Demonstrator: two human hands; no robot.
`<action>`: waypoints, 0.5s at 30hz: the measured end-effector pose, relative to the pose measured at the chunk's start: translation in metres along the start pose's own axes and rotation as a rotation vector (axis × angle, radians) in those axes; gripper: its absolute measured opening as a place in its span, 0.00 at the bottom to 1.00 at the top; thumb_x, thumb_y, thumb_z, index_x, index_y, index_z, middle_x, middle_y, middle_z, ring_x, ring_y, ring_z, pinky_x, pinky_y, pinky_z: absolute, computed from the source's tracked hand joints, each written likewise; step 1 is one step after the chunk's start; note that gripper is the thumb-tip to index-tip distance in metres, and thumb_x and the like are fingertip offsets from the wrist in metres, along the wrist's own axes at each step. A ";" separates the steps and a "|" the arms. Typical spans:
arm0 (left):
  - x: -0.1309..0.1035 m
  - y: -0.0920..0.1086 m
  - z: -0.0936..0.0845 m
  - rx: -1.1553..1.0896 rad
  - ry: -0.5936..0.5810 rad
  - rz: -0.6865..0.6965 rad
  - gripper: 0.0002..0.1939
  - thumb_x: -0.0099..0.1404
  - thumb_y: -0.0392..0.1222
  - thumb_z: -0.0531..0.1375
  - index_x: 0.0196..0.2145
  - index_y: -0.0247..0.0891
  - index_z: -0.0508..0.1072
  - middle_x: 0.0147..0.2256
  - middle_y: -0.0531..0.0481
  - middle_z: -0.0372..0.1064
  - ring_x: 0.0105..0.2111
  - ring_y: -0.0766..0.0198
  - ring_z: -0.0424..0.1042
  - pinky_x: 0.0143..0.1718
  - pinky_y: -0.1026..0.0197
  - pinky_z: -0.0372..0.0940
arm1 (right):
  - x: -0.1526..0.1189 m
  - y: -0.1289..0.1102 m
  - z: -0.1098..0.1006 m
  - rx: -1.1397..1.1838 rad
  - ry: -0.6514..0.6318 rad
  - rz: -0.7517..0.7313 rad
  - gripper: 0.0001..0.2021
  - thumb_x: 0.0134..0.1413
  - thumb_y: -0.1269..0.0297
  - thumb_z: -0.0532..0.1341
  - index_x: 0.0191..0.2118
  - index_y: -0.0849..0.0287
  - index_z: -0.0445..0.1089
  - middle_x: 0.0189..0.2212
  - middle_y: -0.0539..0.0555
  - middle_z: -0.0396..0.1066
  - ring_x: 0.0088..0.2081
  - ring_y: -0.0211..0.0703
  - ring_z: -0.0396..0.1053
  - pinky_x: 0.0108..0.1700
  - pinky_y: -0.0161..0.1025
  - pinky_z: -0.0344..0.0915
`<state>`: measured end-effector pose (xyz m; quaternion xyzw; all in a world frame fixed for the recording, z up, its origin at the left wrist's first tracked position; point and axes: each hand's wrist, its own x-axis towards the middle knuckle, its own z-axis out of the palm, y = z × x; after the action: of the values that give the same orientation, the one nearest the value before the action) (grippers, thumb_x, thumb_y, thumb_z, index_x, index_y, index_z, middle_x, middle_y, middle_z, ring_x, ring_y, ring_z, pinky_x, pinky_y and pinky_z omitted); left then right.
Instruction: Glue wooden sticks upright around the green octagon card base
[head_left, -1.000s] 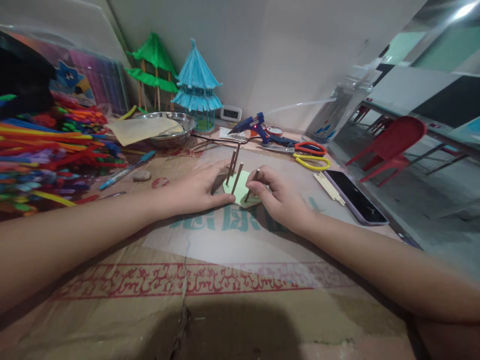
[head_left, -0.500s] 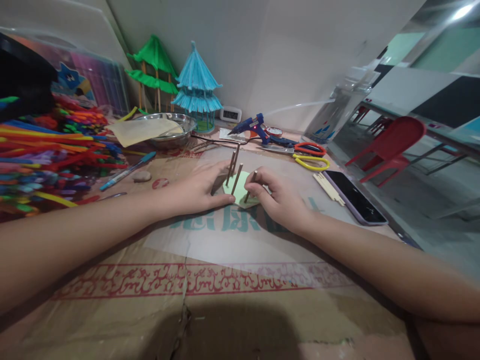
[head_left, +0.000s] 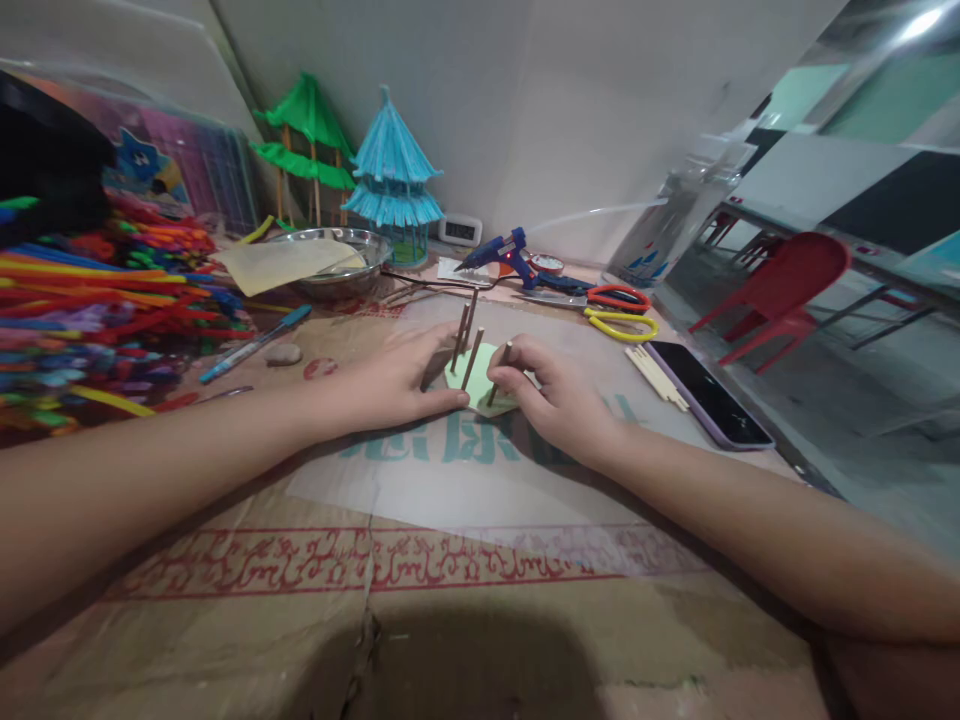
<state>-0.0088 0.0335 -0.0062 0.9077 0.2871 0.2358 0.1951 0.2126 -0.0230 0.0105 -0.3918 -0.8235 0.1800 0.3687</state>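
Note:
A small pale green base (head_left: 482,377) lies on a translucent sheet (head_left: 420,490), with several thin brown sticks (head_left: 472,359) standing upright on it. At its left edge rests my left hand (head_left: 409,380), thumb and fingers apart around the rim, its fingertips partly hidden behind the sticks. My right hand (head_left: 551,395) pinches the rightmost brown stick (head_left: 500,374) between thumb and index finger, the stick's foot on the base.
Pipe cleaners (head_left: 112,320) heap at left beside a pen (head_left: 255,343) and a metal bowl (head_left: 341,282). Behind are green (head_left: 307,115) and blue (head_left: 394,150) towers, a glue gun (head_left: 495,252) and scissors (head_left: 619,298). A phone (head_left: 709,395) and pale sticks (head_left: 656,378) lie right.

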 end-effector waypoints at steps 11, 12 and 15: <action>0.002 -0.003 0.001 -0.029 0.028 0.063 0.37 0.66 0.53 0.63 0.67 0.41 0.57 0.65 0.38 0.60 0.64 0.45 0.62 0.64 0.40 0.58 | -0.007 0.002 -0.002 0.021 0.202 -0.243 0.14 0.70 0.64 0.55 0.57 0.51 0.65 0.33 0.50 0.66 0.34 0.41 0.65 0.38 0.40 0.67; 0.002 -0.003 0.002 -0.029 0.027 0.059 0.36 0.65 0.52 0.63 0.66 0.40 0.58 0.64 0.37 0.62 0.63 0.44 0.63 0.63 0.40 0.59 | -0.007 0.000 -0.003 0.002 0.185 -0.247 0.13 0.70 0.66 0.55 0.56 0.51 0.66 0.34 0.50 0.67 0.34 0.41 0.66 0.39 0.41 0.68; 0.002 -0.001 0.002 -0.043 0.033 0.066 0.35 0.65 0.52 0.63 0.65 0.39 0.60 0.62 0.37 0.64 0.61 0.44 0.65 0.62 0.40 0.60 | -0.007 -0.002 -0.004 -0.016 0.144 -0.234 0.13 0.69 0.70 0.55 0.54 0.52 0.67 0.35 0.51 0.68 0.35 0.41 0.66 0.39 0.40 0.68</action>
<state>-0.0069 0.0356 -0.0076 0.9083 0.2550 0.2632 0.2017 0.2173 -0.0295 0.0109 -0.3078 -0.8364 0.1007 0.4423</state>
